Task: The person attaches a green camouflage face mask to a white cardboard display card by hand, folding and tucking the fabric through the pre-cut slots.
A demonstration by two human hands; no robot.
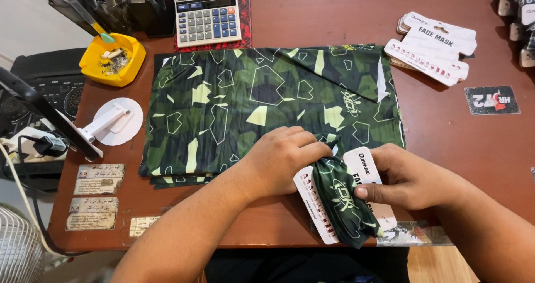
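Brown desk (457,138), lower centre: left hand (284,160) and right hand (407,177) grasping camouflage cloth (340,199) around white card (312,205); loose wrap risks slipping off.

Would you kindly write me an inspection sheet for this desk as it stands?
Surface: brown wooden desk, stickers along its front edge.
Job's things: folded camouflage cloth wrapped round a white card; stack of camouflage cloths behind.
Clutter: calculator, yellow ashtray, spare cards, white phone stand.
Grippers: left hand presses the cloth; right hand pinches cloth and card.
Cables: white cable at left.
Surroundings: fan grille, bottom left.
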